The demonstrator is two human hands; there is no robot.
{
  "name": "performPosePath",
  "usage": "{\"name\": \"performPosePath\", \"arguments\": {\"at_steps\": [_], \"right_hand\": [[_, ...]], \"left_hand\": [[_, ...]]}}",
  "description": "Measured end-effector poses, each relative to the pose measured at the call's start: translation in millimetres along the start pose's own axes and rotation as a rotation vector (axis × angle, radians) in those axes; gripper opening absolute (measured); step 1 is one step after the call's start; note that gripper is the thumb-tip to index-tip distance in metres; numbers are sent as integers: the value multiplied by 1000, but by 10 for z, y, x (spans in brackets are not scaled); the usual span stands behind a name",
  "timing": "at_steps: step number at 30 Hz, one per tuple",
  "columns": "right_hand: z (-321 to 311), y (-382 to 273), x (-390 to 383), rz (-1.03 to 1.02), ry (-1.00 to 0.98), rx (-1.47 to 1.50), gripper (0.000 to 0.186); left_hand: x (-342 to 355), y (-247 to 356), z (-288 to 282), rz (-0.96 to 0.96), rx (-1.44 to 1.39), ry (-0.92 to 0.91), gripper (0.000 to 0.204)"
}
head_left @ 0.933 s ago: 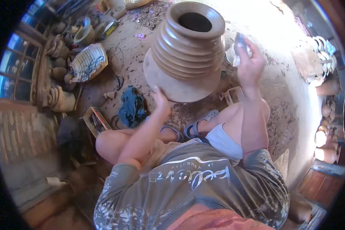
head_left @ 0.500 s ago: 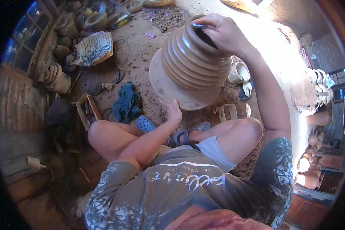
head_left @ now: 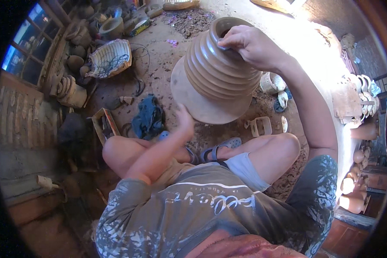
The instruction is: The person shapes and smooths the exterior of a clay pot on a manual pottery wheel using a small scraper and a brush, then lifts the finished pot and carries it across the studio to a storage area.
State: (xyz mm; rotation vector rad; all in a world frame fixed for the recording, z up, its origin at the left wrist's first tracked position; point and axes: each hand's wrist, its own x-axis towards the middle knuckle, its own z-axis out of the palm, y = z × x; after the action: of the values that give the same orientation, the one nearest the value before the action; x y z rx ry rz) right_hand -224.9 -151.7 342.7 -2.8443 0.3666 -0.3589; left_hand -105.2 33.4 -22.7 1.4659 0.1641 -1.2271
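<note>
Ribbed clay pot (head_left: 217,71): large, brown, tilted with its mouth toward the top of the view and its flat base toward the seated person; held above the dirt floor (head_left: 163,64), in front of the person's crossed legs.

Right hand (head_left: 249,45): arm raised and bent at the elbow, reaching up along the right side; the hand lies over the pot's rim, fingers curled together and clamped on the lip, thumb on the outer wall.

Left hand (head_left: 185,122): forearm stretched forward from the knee; the palm presses against the lower edge of the base. The fingers lie against the clay, but whether they are spread cannot be told.

Room around: open floor shows above and left of the pot. Woven basket (head_left: 109,58) stands well apart to the left; blue cloth (head_left: 148,120) lies near the left hand; small white bowls (head_left: 273,84) sit just beside the pot's right edge; a small rectangular frame (head_left: 261,127) lies below them.
</note>
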Motion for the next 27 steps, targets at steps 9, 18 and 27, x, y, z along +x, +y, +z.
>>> {"name": "performPosePath", "arguments": {"at_steps": [9, 18, 27], "right_hand": [[-110, 13, -270, -27, -46, 78, 22], [-235, -61, -285, -153, -21, 187, 26], [-550, 16, -499, -150, -103, 14, 26]], "left_hand": [[374, -79, 95, 140, -57, -43, 69], [1126, 997, -508, 198, 205, 39, 90], [481, 597, -325, 328, 306, -31, 84]]}}
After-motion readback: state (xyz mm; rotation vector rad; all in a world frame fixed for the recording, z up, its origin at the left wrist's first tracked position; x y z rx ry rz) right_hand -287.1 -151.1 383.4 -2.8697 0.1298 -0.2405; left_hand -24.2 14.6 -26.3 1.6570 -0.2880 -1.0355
